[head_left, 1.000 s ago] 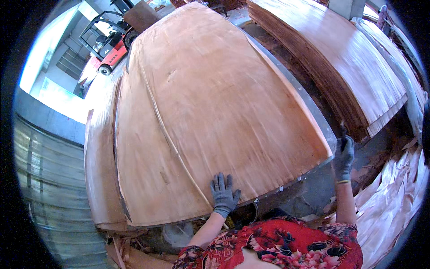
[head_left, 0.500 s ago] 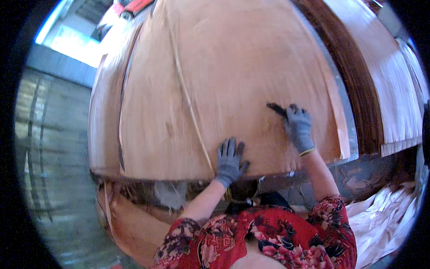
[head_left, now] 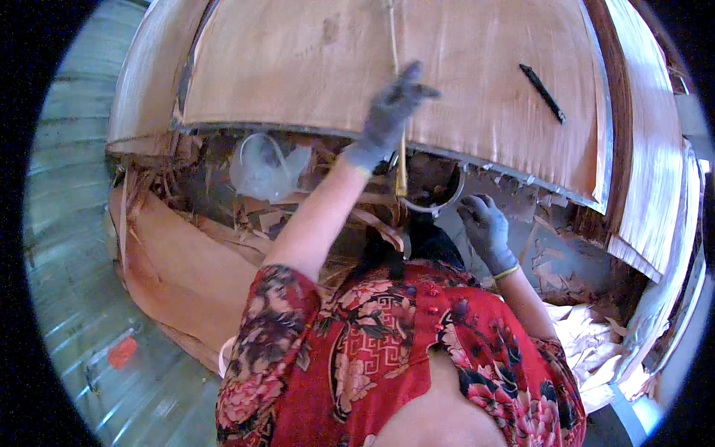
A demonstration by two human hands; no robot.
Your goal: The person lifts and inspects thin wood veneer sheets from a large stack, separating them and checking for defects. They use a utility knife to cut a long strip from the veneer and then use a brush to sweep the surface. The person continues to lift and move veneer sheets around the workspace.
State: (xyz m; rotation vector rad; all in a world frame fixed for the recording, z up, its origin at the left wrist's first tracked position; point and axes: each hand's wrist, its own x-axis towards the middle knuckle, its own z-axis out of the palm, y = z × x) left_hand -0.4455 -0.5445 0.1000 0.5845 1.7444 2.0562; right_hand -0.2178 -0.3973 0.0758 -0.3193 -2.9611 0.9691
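A wide tan wood veneer sheet (head_left: 462, 89) lies on the stack in front of me. A thin pale strip (head_left: 401, 167) runs down it and hangs past the near edge. Over this strip is my left hand (head_left: 389, 115) in a grey glove, blurred, fingers apart; whether it touches the strip I cannot tell. My right hand (head_left: 485, 229), also gloved, is below the sheet's edge beside a round metal rim (head_left: 447, 201). Its fingers are loosely bent with nothing visible in them. A slim black tool, perhaps a cutter (head_left: 542, 93), rests on the sheet at the right.
A translucent plastic bag (head_left: 261, 175) hangs under the near edge at left. Curved veneer (head_left: 186, 261) leans below it. Scraps (head_left: 588, 339) are heaped at lower right. More veneer stacks (head_left: 648, 134) stand at right, with ribbed flooring (head_left: 71, 223) at left.
The black tool has left my right hand and lies on the sheet. That hand has dropped below the edge. My left hand has lifted over the strip, and the view has tilted nearer my body.
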